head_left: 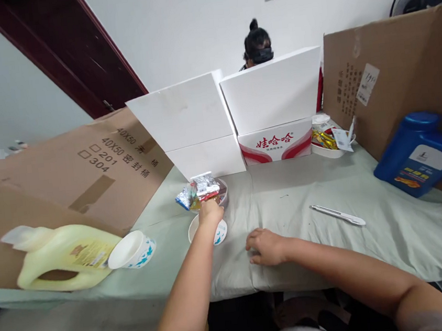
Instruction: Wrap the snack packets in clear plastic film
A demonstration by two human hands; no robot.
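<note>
My left hand [211, 213] reaches over a white paper bowl [221, 234] with a blue print to the near side of a round clear container [224, 192]. Shiny snack packets [204, 184] are heaped in that container, right at my fingertips. The fingers look curled downward, and whatever they may hold is hidden. My right hand [268, 246] rests on the cloth to the right of the bowl, fingers apart and holding nothing. To its right lies a pair of white-handled tongs [339, 215].
White boxes [272, 94] stand across the back, a person [256, 46] behind them. Cardboard [106, 167] flanks the left. At left are a yellow detergent jug [72, 255] and another paper bowl [133, 250]; at right, a blue bottle [421, 155] and a bowl of packets [328, 150].
</note>
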